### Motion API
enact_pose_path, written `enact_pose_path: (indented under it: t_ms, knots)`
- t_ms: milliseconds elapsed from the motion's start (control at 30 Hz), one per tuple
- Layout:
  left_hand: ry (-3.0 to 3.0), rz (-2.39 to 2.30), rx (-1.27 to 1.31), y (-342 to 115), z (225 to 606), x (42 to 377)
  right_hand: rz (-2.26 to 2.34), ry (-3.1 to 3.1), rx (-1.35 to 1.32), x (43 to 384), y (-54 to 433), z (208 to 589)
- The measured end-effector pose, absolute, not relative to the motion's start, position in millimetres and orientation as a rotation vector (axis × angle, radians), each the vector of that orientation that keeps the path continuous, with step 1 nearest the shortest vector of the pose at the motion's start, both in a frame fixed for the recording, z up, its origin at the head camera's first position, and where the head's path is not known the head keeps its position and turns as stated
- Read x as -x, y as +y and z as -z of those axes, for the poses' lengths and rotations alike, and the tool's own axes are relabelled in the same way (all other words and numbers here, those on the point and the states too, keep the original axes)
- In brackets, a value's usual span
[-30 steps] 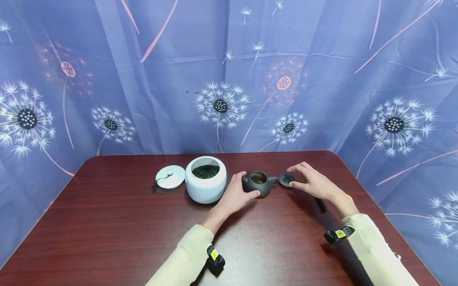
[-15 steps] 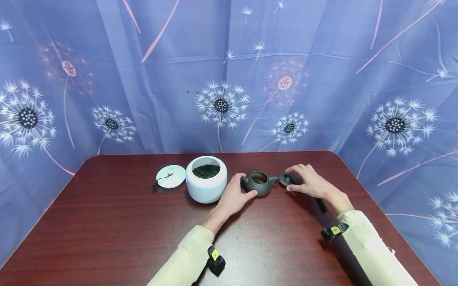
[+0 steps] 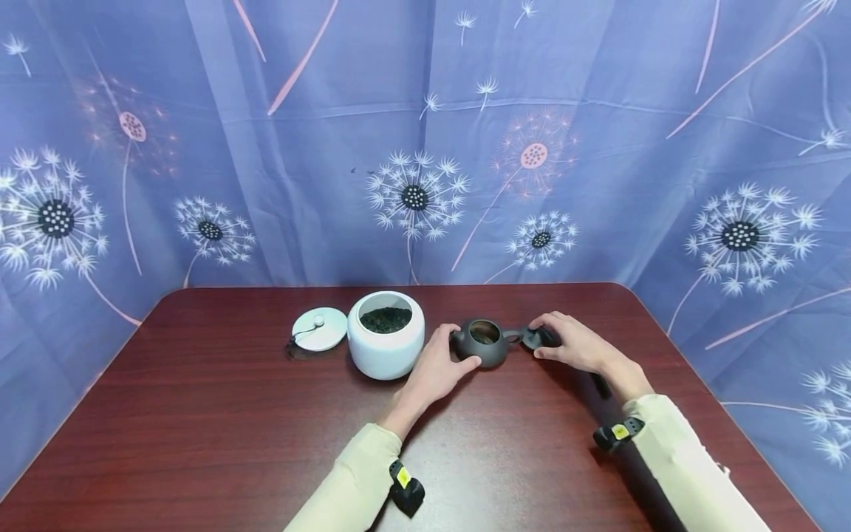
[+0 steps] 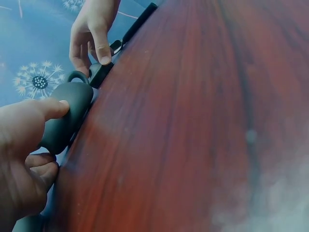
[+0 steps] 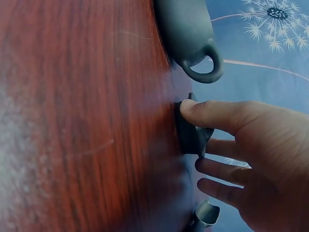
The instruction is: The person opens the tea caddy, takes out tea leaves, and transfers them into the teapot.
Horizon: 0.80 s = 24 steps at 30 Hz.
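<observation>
My left hand (image 3: 439, 369) holds a dark teapot (image 3: 488, 353) by its left side, thumb in front and fingers behind. The pot stands uncovered on the table, its loop handle (image 5: 215, 67) pointing right. Just beyond that handle lies the dark teapot lid (image 3: 531, 339). My right hand (image 3: 578, 343) grips the lid at its edge, thumb on the near rim and fingers curved over the far side, as the right wrist view (image 5: 270, 145) of the lid (image 5: 190, 130) shows. Part of the lid is hidden under the fingers.
Left of the teapot is a white jar (image 3: 385, 355) filled with dark tea leaves (image 3: 385, 320). Its white lid (image 3: 320, 330), with a dark cord, lies farther left. A scoop with a black handle (image 3: 600, 386) lies beneath the right forearm. A blue curtain (image 3: 299, 148) hangs behind the table.
The right hand has moved slightly down and left and closed its thumb and fingers onto the teapot lid. The left hand stays on the teapot.
</observation>
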<state>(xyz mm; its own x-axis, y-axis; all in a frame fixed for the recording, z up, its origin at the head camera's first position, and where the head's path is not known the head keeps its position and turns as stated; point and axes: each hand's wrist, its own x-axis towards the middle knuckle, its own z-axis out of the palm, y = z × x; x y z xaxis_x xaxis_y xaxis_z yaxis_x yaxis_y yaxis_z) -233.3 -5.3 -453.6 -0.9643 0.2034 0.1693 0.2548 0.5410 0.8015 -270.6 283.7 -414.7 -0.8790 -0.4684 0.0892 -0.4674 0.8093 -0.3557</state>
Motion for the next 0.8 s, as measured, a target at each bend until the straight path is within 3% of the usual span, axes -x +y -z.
enact_pose_path:
  t_ms: [800]
  knots:
    - [-2.724, 1.401, 0.384, -4.1, 455.9, 233.3, 0.725, 3.085, 0.683, 263.2, 279.5, 396.0]
